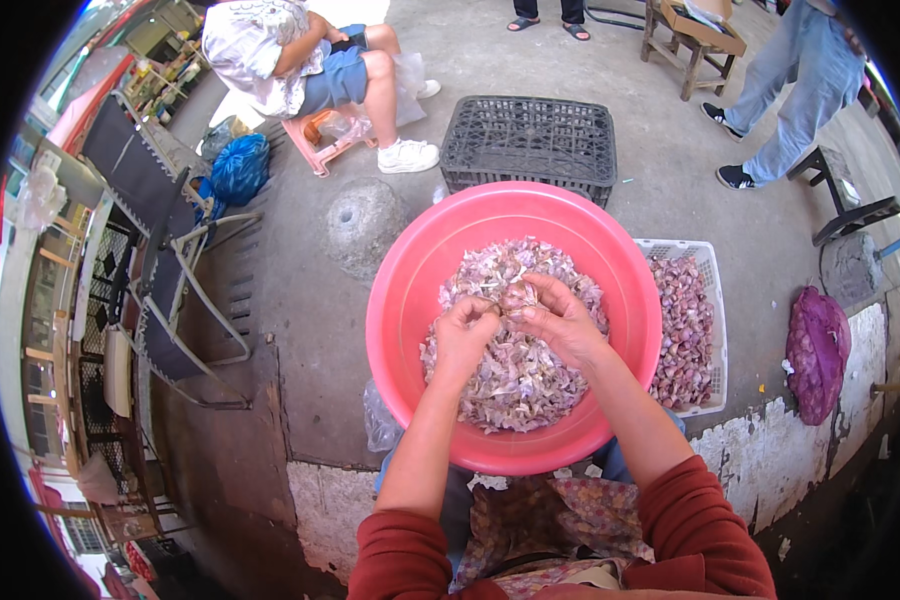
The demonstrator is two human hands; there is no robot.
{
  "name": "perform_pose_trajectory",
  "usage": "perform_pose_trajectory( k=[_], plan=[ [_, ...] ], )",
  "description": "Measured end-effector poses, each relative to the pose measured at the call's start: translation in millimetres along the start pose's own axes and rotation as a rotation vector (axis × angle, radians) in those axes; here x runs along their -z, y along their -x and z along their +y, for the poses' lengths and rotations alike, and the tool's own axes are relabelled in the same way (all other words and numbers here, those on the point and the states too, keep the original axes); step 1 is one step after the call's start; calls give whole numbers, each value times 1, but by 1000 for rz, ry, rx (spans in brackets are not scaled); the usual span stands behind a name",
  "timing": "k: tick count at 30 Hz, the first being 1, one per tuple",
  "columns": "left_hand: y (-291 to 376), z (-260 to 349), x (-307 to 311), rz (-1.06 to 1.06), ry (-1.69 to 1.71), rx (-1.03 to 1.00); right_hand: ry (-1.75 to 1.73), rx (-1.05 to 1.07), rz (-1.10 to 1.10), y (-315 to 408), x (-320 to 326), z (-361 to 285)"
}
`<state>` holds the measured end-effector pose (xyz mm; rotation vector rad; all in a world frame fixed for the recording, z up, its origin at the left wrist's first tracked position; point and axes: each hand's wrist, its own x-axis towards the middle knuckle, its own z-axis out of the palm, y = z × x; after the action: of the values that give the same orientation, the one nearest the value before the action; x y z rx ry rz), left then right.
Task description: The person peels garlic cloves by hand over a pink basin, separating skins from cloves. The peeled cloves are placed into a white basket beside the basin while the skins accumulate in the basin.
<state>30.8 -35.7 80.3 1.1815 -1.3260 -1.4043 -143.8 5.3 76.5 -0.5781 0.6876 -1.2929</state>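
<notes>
A wide pink plastic basin [397, 300] stands before me, with a heap of papery purple-white garlic skins [525, 382] in it. Above the heap my right hand [564, 319] holds a purple garlic bulb [521, 295] between thumb and fingers. My left hand [466, 330] is at the bulb's left side, thumb and fingertips pinched together on a small bit at its edge. To the right of the basin, partly behind its rim, a white plastic basket [718, 322] holds many purple garlic cloves [679, 330].
A black plastic crate [529, 142] stands beyond the basin, beside a round stone [364, 225]. A purple mesh sack [819, 352] lies at the right. A folding chair [169, 300] stands left. A seated person [292, 67] and two standing people are farther off.
</notes>
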Motion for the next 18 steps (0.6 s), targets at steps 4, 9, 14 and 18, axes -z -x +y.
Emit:
perform_pose_trajectory(
  k=[4,9,14,18],
  plan=[
    [-1,8,1,66,45,206,-65,6,-37,0,2,0],
    [1,10,-4,-15,175,65,-29,87,-10,-4,5,8],
    [0,-1,-3,-20,-38,-67,92,70,12,-4,2,4],
    [0,-8,2,-9,30,-52,-110,-16,-51,0,-3,-2]
  ],
)
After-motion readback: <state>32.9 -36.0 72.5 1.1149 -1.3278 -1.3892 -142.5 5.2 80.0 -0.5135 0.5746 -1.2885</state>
